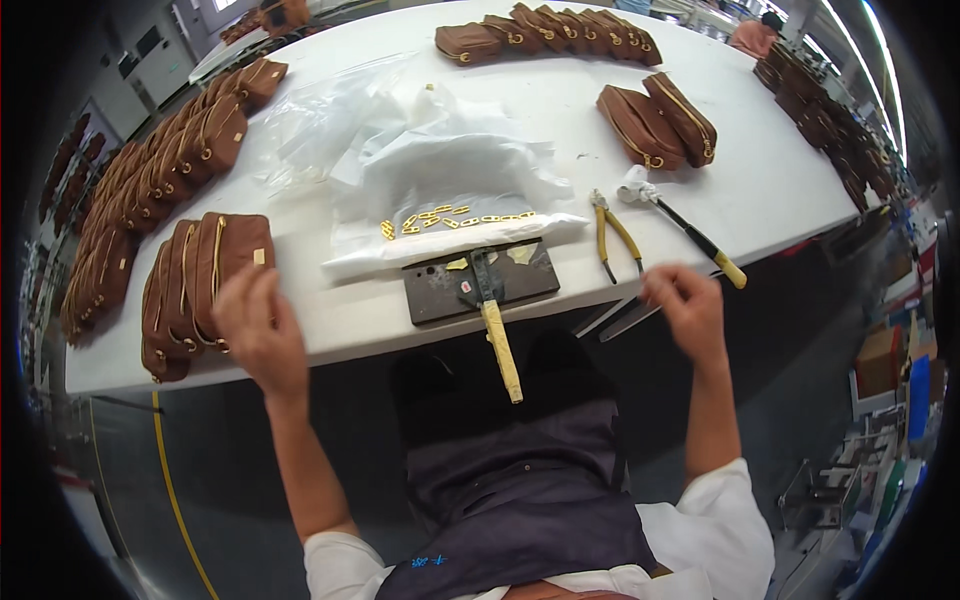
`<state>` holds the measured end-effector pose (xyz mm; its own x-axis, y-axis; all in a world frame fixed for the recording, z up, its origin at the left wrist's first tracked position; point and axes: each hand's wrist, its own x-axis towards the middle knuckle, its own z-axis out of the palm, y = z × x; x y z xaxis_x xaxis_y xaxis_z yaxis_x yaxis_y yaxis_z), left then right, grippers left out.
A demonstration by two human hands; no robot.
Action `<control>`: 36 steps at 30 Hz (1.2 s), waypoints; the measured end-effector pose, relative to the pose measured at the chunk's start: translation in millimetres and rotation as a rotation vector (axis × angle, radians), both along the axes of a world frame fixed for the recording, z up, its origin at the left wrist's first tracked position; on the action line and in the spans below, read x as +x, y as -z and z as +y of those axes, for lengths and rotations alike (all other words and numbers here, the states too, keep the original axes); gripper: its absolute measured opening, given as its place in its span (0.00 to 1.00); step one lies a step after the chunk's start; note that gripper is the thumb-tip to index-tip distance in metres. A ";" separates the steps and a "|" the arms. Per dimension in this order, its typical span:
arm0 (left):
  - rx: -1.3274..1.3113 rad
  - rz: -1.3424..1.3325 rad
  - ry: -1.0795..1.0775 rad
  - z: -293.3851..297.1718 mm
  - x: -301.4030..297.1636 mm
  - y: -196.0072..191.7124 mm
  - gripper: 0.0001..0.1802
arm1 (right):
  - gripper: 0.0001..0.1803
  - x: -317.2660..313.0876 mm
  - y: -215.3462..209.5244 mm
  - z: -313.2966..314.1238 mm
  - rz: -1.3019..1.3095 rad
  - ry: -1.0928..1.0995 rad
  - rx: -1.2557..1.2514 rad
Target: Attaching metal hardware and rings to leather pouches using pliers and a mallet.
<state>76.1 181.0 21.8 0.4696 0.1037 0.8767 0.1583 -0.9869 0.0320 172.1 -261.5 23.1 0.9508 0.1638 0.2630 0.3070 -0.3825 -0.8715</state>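
Note:
My left hand (262, 325) is at the front left, beside a standing row of brown zipped pouches (240, 240). Its fingers are loosely bent and apart, overlapping the nearest pouch in view; whether they touch it I cannot tell. Off the table's front right edge hovers my right hand (690, 308), slightly blurred, fingers loosely curled with nothing visible in them. Close to its fingertips lie yellow-handled pliers (617, 235). A hammer (690, 225) with a white-wrapped head rests further right. Between my hands, a tool with a yellow-wrapped handle (502, 352) lies across a dark block (425, 300), its handle overhanging the edge.
Gold chain-link pieces (440, 218) lie on white wrapping sheets (440, 165) beyond the block. More brown pouches (165, 170) line the left side; others stand along the far edge (550, 35) and at right (655, 125). Another person (757, 38) is at the far right.

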 end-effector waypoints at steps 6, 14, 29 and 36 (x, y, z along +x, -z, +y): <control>-0.262 0.026 0.148 -40.0 16.8 69.9 0.10 | 0.19 178.3 -49.2 -35.7 -0.790 0.370 -0.618; -0.201 -0.058 0.182 -34.4 17.6 77.7 0.12 | 0.36 277.8 -0.8 -73.6 -0.222 0.695 -0.649; -0.776 0.266 0.649 -140.4 -63.5 125.4 0.11 | 0.26 -78.7 -3.3 -135.5 0.239 0.123 0.602; -0.684 0.891 0.902 -205.6 -56.8 133.6 0.25 | 0.17 -126.4 152.5 -21.4 0.824 -0.057 0.475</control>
